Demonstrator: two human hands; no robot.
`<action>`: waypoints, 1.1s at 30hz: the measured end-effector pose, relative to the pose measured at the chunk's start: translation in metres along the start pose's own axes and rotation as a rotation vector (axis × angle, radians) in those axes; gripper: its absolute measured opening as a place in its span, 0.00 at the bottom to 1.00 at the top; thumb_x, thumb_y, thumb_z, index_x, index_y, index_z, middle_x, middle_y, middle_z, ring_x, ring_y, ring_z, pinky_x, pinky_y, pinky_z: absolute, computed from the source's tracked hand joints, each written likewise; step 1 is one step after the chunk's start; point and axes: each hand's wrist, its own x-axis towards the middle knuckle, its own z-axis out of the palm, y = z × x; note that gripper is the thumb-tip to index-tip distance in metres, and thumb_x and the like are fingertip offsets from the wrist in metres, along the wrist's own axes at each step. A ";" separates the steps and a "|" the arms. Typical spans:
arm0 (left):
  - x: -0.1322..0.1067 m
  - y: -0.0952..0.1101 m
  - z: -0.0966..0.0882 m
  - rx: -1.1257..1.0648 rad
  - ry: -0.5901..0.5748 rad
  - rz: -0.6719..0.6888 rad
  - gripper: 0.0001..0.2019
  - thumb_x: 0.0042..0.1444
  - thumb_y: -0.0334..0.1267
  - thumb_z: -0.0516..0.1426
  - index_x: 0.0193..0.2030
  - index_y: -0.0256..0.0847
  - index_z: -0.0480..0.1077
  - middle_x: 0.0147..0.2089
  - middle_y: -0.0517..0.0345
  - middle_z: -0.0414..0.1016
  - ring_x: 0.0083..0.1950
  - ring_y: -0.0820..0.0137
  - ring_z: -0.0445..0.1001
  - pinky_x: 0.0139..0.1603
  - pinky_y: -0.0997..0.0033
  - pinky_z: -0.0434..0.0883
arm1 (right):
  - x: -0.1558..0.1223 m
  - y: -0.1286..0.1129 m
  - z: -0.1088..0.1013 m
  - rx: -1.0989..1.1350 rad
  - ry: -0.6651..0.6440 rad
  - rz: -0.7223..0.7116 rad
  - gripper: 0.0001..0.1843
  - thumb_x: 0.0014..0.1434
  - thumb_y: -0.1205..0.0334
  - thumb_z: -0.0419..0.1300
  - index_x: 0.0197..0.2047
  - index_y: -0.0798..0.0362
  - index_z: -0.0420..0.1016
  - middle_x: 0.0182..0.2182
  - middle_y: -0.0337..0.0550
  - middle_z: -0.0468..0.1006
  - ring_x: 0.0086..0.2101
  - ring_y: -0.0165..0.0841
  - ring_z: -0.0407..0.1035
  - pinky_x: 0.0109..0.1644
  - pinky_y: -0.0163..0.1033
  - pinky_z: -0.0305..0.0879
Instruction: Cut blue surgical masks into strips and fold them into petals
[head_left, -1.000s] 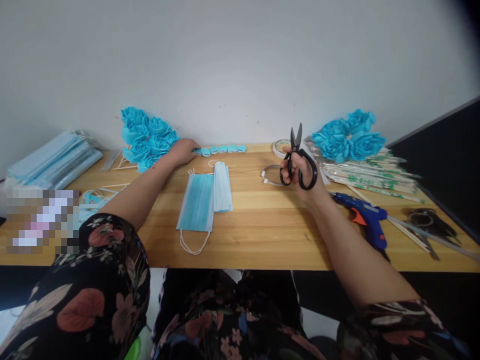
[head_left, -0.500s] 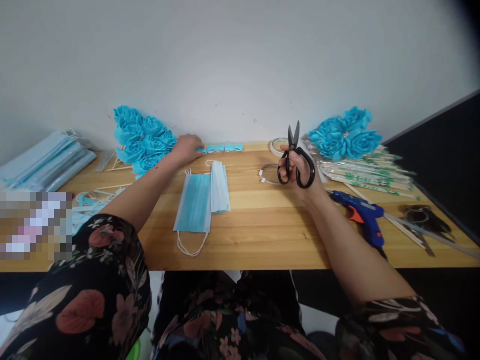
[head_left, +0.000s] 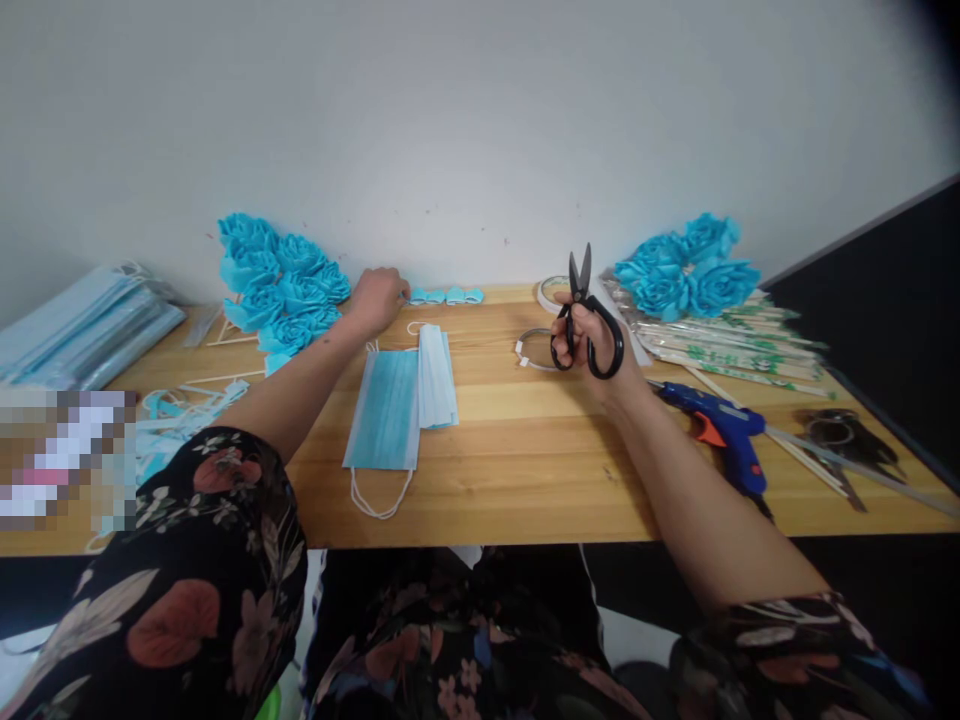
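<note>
My right hand (head_left: 600,345) grips black scissors (head_left: 583,312) by the loops, blades slightly apart and pointing up, above the wooden table (head_left: 525,450). My left hand (head_left: 379,296) reaches to the far edge with its fingers curled at the left end of a row of small blue rolled pieces (head_left: 448,295); whether it holds one is hidden. A flat blue face mask (head_left: 384,408) and a folded paler one (head_left: 436,375) lie between my arms.
Blue fabric roses lie at the back left (head_left: 281,280) and back right (head_left: 690,265). A stack of masks (head_left: 82,325) lies far left. A blue glue gun (head_left: 724,430), wrapped chopsticks (head_left: 735,345), a tape roll (head_left: 551,292) and other scissors (head_left: 855,440) lie at right.
My left hand has curled and drawn slightly back at the end of the rolled pieces. The scissors stay raised in my right hand; the view has shifted a little.
</note>
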 end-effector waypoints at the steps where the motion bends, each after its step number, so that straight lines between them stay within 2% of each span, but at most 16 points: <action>1: 0.000 0.001 0.001 0.007 0.003 0.001 0.16 0.57 0.33 0.51 0.43 0.38 0.80 0.47 0.41 0.79 0.51 0.53 0.73 0.52 0.52 0.66 | 0.000 0.000 0.000 0.004 -0.003 -0.004 0.26 0.53 0.39 0.68 0.48 0.47 0.76 0.29 0.37 0.74 0.22 0.26 0.65 0.20 0.32 0.58; 7: 0.001 0.005 0.006 -0.028 0.054 0.085 0.15 0.60 0.34 0.51 0.42 0.41 0.80 0.44 0.43 0.80 0.52 0.53 0.73 0.55 0.50 0.63 | 0.002 0.002 -0.001 -0.007 -0.003 -0.006 0.26 0.53 0.39 0.67 0.49 0.46 0.75 0.29 0.37 0.74 0.22 0.26 0.64 0.20 0.32 0.57; 10: -0.002 0.003 0.004 -0.063 0.039 0.124 0.16 0.61 0.35 0.52 0.47 0.42 0.80 0.48 0.44 0.81 0.54 0.53 0.73 0.58 0.48 0.62 | 0.002 0.001 -0.001 -0.009 0.007 -0.002 0.27 0.53 0.39 0.67 0.49 0.47 0.75 0.29 0.37 0.74 0.22 0.26 0.64 0.20 0.32 0.57; 15: -0.013 -0.009 -0.010 -0.184 0.068 0.043 0.21 0.62 0.36 0.49 0.56 0.40 0.78 0.56 0.45 0.80 0.58 0.54 0.73 0.62 0.50 0.64 | 0.001 -0.001 0.001 0.015 0.003 0.004 0.28 0.51 0.39 0.69 0.49 0.47 0.75 0.28 0.37 0.74 0.22 0.26 0.64 0.20 0.32 0.57; 20: -0.020 -0.017 -0.017 -0.152 0.048 -0.011 0.21 0.62 0.36 0.49 0.55 0.40 0.78 0.58 0.46 0.79 0.58 0.55 0.73 0.62 0.53 0.65 | 0.000 -0.001 0.003 -0.018 0.002 -0.005 0.28 0.52 0.37 0.67 0.49 0.47 0.75 0.28 0.36 0.74 0.21 0.26 0.63 0.19 0.32 0.57; 26: -0.012 0.005 -0.011 -0.135 0.062 0.059 0.20 0.62 0.36 0.49 0.53 0.43 0.79 0.55 0.48 0.80 0.57 0.54 0.73 0.60 0.52 0.66 | 0.001 0.000 0.001 -0.035 0.003 -0.004 0.27 0.53 0.38 0.66 0.48 0.47 0.74 0.29 0.37 0.74 0.21 0.26 0.63 0.20 0.32 0.56; 30: -0.001 0.020 -0.008 -0.086 0.009 0.095 0.20 0.63 0.36 0.49 0.54 0.41 0.79 0.56 0.47 0.79 0.58 0.54 0.72 0.59 0.53 0.65 | 0.002 0.002 0.000 -0.005 0.000 -0.010 0.27 0.53 0.39 0.67 0.49 0.47 0.75 0.29 0.37 0.74 0.22 0.26 0.63 0.20 0.32 0.56; 33: 0.003 0.022 -0.005 -0.067 -0.017 0.089 0.19 0.63 0.38 0.50 0.54 0.41 0.78 0.56 0.46 0.79 0.58 0.54 0.72 0.59 0.54 0.65 | 0.001 0.002 -0.001 0.004 -0.001 -0.012 0.26 0.53 0.40 0.67 0.49 0.47 0.75 0.29 0.37 0.74 0.22 0.26 0.64 0.20 0.32 0.57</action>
